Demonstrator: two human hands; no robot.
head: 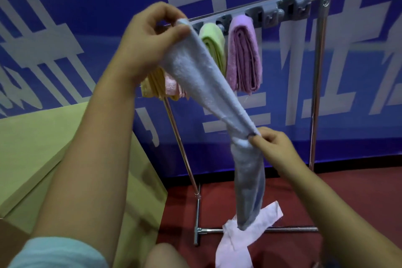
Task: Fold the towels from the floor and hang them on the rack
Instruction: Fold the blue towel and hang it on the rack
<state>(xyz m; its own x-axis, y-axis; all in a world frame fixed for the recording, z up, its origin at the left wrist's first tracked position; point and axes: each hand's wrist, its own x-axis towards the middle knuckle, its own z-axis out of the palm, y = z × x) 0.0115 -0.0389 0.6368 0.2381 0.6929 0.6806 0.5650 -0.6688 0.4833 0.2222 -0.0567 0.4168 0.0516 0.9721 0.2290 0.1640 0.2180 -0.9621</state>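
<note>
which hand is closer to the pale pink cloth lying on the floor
Right. The right hand pinches the grey towel partway down, not far above the pale pink cloth. The left hand grips the towel's top end, up by the rack.

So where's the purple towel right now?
In the head view the purple towel hangs folded from a clip on the rack, right of centre, just right of the green towel and behind the grey-blue towel being held.
</note>
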